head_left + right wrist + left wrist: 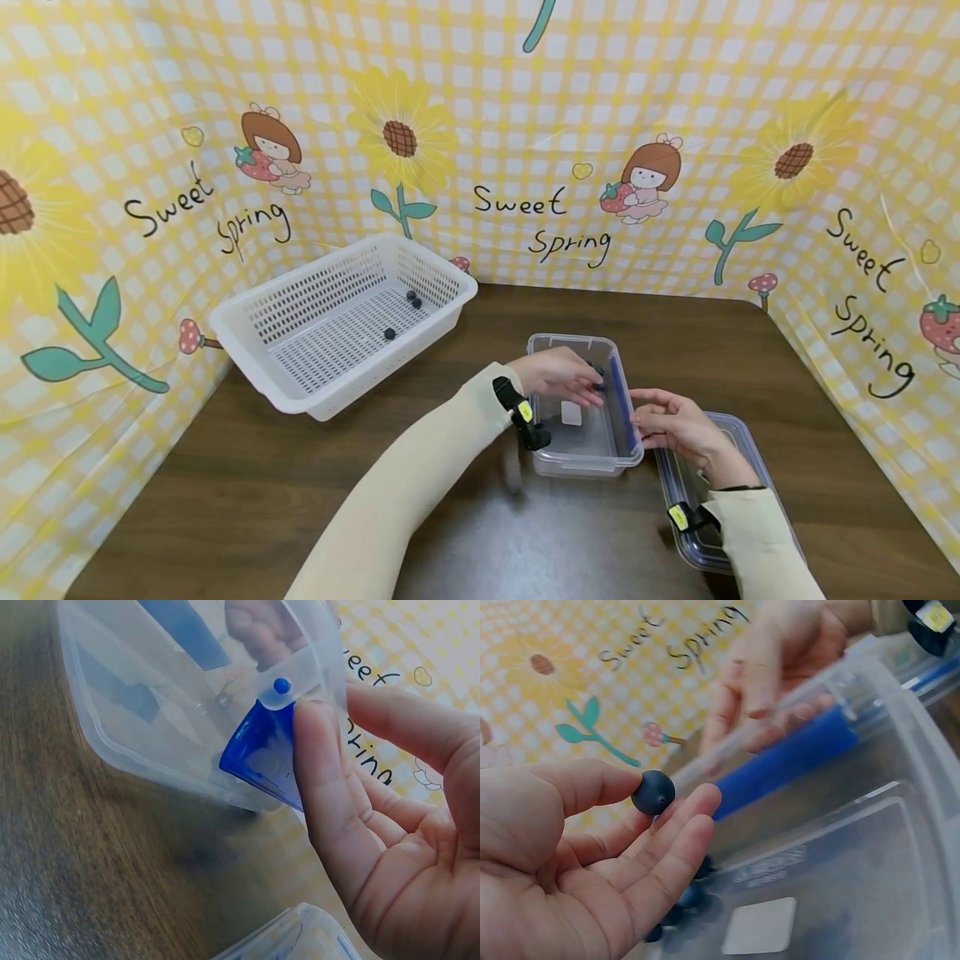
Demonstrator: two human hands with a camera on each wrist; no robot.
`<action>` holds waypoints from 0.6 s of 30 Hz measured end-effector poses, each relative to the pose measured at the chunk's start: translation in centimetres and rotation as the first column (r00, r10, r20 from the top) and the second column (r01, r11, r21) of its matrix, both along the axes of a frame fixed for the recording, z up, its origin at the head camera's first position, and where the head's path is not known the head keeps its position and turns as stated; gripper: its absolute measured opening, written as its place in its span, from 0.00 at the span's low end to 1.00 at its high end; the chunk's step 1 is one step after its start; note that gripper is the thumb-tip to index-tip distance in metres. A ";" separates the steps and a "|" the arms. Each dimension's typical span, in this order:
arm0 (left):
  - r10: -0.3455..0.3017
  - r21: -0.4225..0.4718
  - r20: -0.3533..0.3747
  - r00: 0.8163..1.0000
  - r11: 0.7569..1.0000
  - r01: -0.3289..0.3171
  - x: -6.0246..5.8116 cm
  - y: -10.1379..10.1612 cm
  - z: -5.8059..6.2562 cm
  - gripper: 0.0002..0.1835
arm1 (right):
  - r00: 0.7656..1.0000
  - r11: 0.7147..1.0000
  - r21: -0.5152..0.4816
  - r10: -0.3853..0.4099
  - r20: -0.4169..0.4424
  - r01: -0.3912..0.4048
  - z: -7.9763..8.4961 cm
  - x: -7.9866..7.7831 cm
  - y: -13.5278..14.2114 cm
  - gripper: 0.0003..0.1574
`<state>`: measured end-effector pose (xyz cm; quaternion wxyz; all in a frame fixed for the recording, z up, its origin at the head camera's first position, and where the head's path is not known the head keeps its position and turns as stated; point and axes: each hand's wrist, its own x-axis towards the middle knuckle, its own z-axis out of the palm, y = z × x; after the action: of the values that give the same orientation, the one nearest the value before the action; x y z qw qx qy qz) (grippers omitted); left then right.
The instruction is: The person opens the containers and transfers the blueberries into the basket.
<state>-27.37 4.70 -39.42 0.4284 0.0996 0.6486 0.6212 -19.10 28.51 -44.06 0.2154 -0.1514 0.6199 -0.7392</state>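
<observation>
My left hand (557,375) is over the clear plastic box (585,463), pinching a dark blue ball (654,793) between thumb and fingertips. The ball has a tiny hole or dimple. Several similar dark balls (691,895) lie inside the box, partly behind my left fingers in the left wrist view. At the box's right side, my right hand (678,425) grips the edge by a blue flap (262,746), thumb in front and index finger behind. A white square label (571,413) shows on the box floor.
A white perforated basket (330,400) stands at the back left with 3 dark balls (389,333) in it. Partly under my right forearm lies a clear lid-like piece with a blue rim (750,439). Checked cloth (525,125) surrounds the brown wooden table (247,500).
</observation>
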 end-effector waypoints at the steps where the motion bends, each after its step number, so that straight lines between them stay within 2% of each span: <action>1: 0.003 0.011 -0.001 1.000 1.000 -0.003 -0.1 -0.3 0.3 0.12 | 1.000 1.000 -0.002 0.000 0.000 0.000 0.0 0.0 0.0 0.20; 5: 0.033 0.056 -0.024 0.999 0.998 -0.032 -0.7 -2.0 1.6 0.18 | 1.000 1.000 -0.001 -0.002 0.006 0.002 0.0 0.0 0.1 0.21; 11: 0.127 0.104 -0.062 0.990 0.987 -0.120 -2.2 -5.1 3.0 0.12 | 1.000 0.999 0.035 -0.026 0.010 0.025 0.1 0.1 0.1 0.20; 15: 0.220 0.157 -0.074 0.973 0.966 -0.206 -3.3 -7.5 3.7 0.11 | 0.999 0.997 0.059 -0.044 0.019 0.043 0.0 0.0 0.1 0.20; 18: 0.297 0.204 -0.068 0.952 0.939 -0.278 -3.9 -9.5 4.3 0.10 | 0.999 0.997 0.063 -0.044 0.027 0.043 0.0 0.0 0.1 0.20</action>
<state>-31.31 -4.76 -35.08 0.2891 0.0748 0.6134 0.7312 -19.15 28.61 -44.10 0.2125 -0.1207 0.6427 -0.7261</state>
